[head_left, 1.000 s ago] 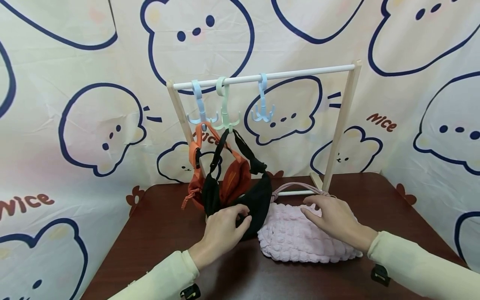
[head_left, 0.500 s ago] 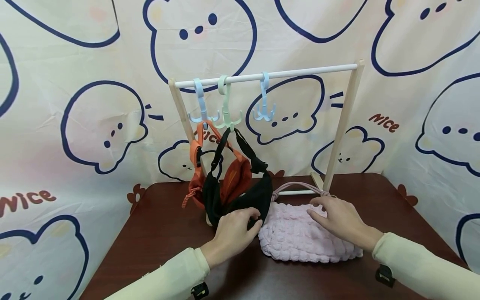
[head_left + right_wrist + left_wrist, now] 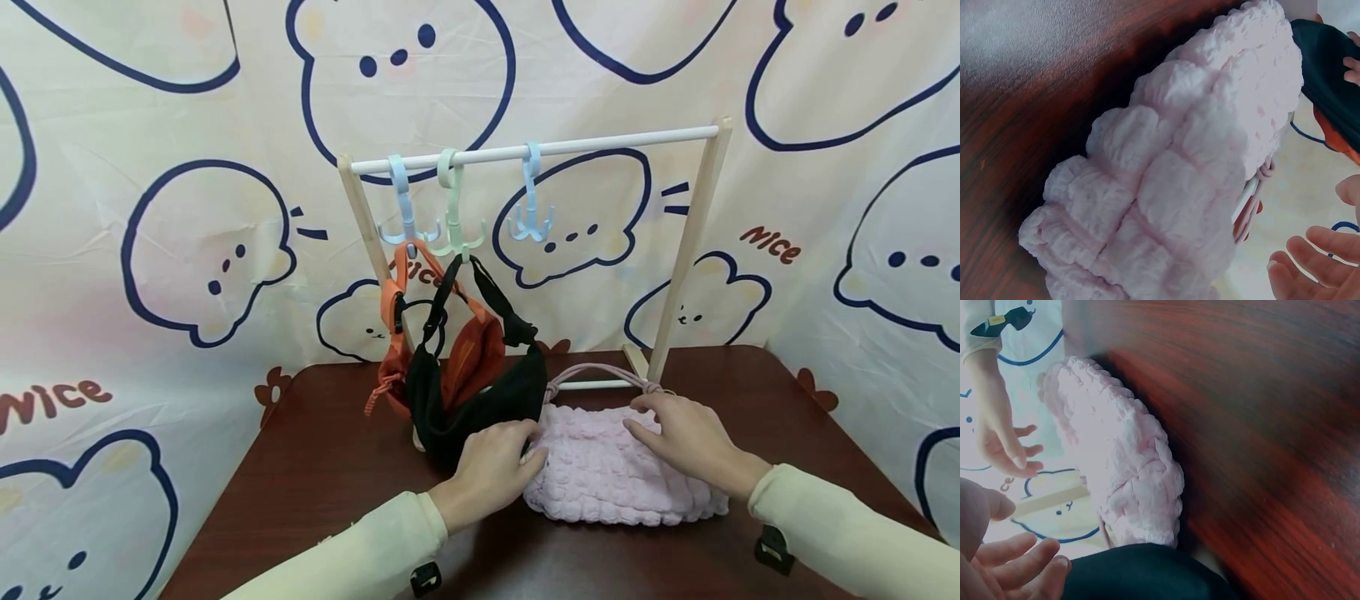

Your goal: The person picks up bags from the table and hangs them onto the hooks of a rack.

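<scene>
A pink puffy quilted bag (image 3: 611, 483) sits on the table, its pink cord handle (image 3: 600, 368) standing up at the back. My left hand (image 3: 491, 468) hovers at the bag's left end with fingers loosely bent and nothing in them. Over the bag's right upper part is my right hand (image 3: 686, 437), thumb and fingers apart and holding nothing. In the right wrist view, the fingers (image 3: 1316, 269) are spread beside the bag. Behind my left hand a black bag (image 3: 517, 387) hangs from a green hook (image 3: 453, 237), partly in front of an orange bag (image 3: 393, 367).
A rack with a white bar (image 3: 600, 143) and wooden posts (image 3: 686, 250) stands at the back. A blue hook (image 3: 405, 225) carries the orange bag; another blue hook (image 3: 531, 218) hangs bare. The brown table (image 3: 300, 492) meets a cartoon-printed cloth (image 3: 187, 292) behind.
My left hand has moved right, from in front of the black bag to the pink bag's left end. My right hand has shifted slightly right.
</scene>
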A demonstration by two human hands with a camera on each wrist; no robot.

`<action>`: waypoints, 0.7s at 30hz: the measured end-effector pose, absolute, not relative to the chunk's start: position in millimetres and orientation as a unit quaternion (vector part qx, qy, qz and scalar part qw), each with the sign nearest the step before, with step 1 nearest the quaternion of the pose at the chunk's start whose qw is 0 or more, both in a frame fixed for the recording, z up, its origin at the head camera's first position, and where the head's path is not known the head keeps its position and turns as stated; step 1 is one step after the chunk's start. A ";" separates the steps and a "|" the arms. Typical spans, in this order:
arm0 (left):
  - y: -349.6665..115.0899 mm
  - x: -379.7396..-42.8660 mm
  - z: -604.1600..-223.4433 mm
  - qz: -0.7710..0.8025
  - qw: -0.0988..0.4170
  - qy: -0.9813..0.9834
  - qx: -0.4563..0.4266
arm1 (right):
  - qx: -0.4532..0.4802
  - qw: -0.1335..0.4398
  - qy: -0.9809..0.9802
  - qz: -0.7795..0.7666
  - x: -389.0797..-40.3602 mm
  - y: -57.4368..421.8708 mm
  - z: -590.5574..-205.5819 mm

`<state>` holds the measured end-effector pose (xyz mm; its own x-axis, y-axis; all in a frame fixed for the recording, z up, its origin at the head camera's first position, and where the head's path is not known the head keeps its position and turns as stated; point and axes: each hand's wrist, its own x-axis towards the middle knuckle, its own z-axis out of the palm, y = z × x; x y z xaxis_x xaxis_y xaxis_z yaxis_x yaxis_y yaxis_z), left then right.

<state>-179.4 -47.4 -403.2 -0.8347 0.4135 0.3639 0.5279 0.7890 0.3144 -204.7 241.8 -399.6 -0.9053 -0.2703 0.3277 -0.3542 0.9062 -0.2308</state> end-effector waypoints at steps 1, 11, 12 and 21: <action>-45.8 -179.8 -404.5 -0.205 0.137 -0.935 -0.253 | 0.159 0.142 -0.966 0.145 -205.8 242.8 -400.4; -30.7 -186.1 -415.6 -0.224 0.103 -0.937 -0.248 | 0.138 0.125 -0.970 0.155 -218.2 253.9 -407.0; -29.1 -186.6 -415.9 -0.228 0.098 -0.936 -0.248 | 0.136 0.123 -0.971 0.155 -219.2 255.1 -407.5; -20.5 -195.7 -415.8 -0.272 0.062 -0.927 -0.253 | 0.126 0.105 -0.973 0.163 -227.0 262.8 -409.1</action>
